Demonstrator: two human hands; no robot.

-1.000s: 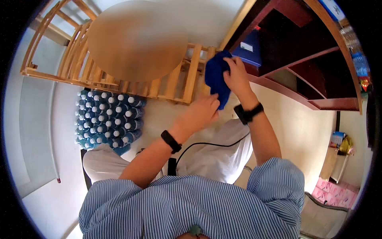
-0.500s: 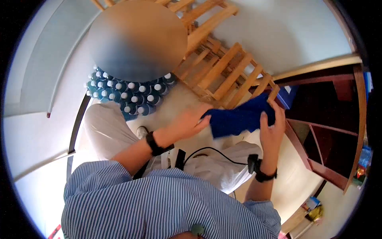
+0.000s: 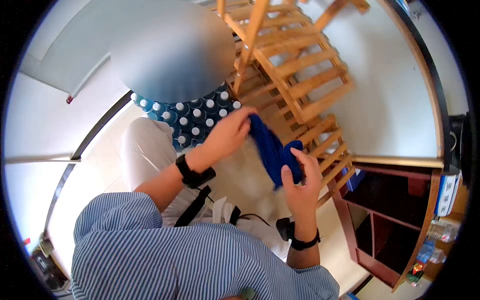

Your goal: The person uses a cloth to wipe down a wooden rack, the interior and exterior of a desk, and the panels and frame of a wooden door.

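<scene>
A dark blue cloth (image 3: 269,150) is held up between my two hands, slanting down from left to right and bunched at its lower end. My left hand (image 3: 225,134) pinches its upper corner. Lower down, my right hand (image 3: 306,182) grips the bunched part between thumb and fingers. Folds of the cloth hide some of the fingertips. Both wrists carry black straps.
Packed water bottles (image 3: 198,117) with white caps stand on the floor beyond my left hand. Slatted wooden racks (image 3: 317,82) rise behind the cloth. To the right is a dark red cabinet (image 3: 395,227) with open compartments. A blurred round patch covers the upper left.
Both hands and the cloth have shifted left in the view. My left hand is higher, and the cloth has gone from spread sideways to a narrower, steep slant. The camera view has also turned.
</scene>
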